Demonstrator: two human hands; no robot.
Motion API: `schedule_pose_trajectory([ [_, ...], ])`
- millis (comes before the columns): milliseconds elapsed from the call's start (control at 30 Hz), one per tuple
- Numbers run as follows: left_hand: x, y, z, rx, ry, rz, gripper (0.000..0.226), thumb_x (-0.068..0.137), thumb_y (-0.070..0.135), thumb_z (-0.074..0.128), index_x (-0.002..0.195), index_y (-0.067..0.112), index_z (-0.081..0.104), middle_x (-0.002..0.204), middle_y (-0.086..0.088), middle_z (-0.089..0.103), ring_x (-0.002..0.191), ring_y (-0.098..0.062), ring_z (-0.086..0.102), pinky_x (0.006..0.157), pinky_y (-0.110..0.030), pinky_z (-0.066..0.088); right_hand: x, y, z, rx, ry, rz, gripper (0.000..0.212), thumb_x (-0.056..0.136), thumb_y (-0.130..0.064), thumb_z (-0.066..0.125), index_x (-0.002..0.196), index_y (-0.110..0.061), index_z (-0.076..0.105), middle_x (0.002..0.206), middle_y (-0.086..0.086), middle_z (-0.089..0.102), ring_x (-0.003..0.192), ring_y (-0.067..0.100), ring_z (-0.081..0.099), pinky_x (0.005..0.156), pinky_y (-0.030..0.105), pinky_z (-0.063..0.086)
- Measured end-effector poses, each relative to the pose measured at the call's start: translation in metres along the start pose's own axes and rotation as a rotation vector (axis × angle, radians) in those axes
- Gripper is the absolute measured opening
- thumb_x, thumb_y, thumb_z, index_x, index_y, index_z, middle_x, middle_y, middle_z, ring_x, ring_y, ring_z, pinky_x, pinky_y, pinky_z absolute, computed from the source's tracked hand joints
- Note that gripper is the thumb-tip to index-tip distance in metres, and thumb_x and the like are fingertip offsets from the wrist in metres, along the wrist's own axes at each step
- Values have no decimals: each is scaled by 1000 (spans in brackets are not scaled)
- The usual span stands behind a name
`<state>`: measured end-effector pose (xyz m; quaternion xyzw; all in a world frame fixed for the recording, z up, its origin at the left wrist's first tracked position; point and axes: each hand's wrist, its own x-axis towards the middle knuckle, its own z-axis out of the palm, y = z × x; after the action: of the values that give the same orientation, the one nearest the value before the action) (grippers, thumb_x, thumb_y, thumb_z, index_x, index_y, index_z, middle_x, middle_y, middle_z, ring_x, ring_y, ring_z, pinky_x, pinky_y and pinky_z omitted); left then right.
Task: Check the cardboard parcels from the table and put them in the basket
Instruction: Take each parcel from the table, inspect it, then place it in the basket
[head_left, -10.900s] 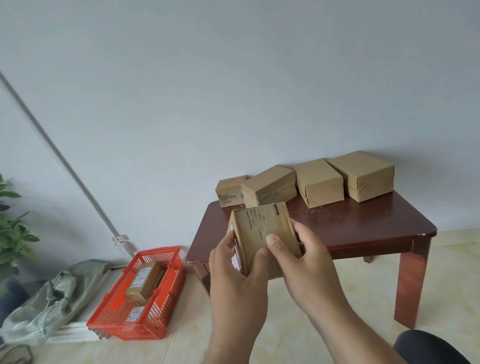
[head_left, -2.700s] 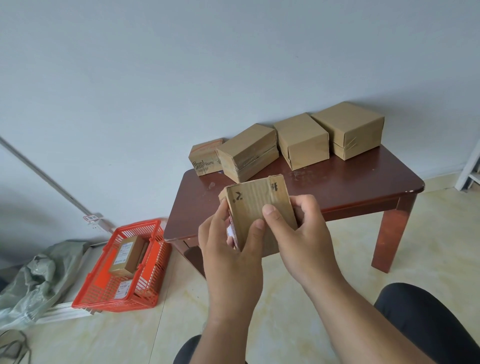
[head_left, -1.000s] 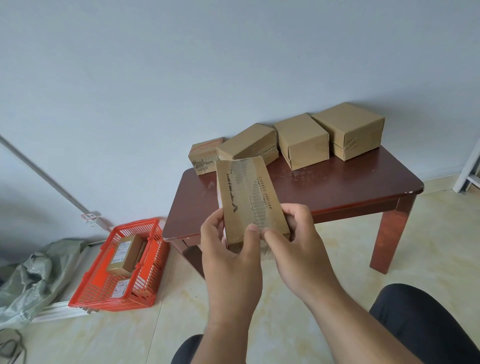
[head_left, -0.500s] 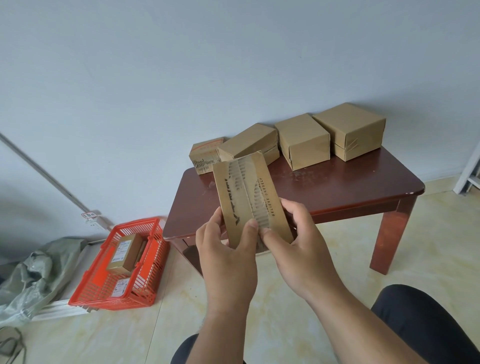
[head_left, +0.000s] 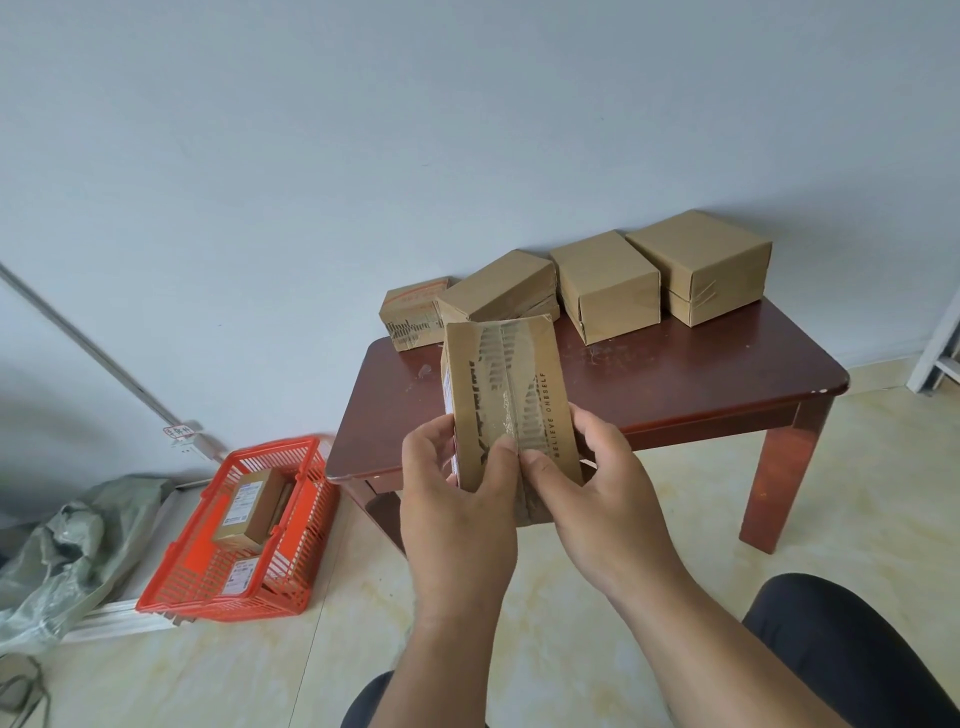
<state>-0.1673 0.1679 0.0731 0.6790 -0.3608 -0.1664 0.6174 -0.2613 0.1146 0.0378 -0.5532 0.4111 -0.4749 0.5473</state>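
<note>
The left hand (head_left: 457, 499) and the right hand (head_left: 597, 493) both grip the lower part of a flat parcel (head_left: 511, 400), held upright in front of the table (head_left: 675, 384). The person checks its taped face. To do it well, the thumbs should stay low, off the print, while every side is looked at. Then it goes left, down into the basket (head_left: 291, 525).

on the held cardboard parcel (head_left: 511, 400) we read "believe oneself" printed along its right edge; the larger torn lettering beside it we cannot make out. white labels on the parcel in the orange basket (head_left: 248, 512) and print on the small table parcel (head_left: 413, 317) are too small to read.
</note>
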Motion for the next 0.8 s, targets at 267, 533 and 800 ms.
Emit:
schedule_pose_trajectory([
  [267,-10,-6,2,89,-30,42,46,91,31,76,121,61,57,115,41,52,124,6,53,104,-38,54,9,-1,-5,-42,96,20,29,91,-43,78,115,-36,64,114,-16,70,94,-5,68,65,10,54],
  [533,4,3,-4,152,36,-16,29,86,51,72,113,53,59,112,33,48,110,10,53,85,-54,61,0,3,-1,-88,21,-58,42,94,-47,72,136,-44,64,116,-22,59,106,-9,61,77,15,53],
  [800,-6,-6,-1,128,-67,-46,40,94,33,76,128,34,54,116,29,63,93,31,53,68,0,43,5,-2,-4,59,40,-5,21,94,-28,77,110,-34,64,99,-29,73,93,-7,69,66,10,53],
])
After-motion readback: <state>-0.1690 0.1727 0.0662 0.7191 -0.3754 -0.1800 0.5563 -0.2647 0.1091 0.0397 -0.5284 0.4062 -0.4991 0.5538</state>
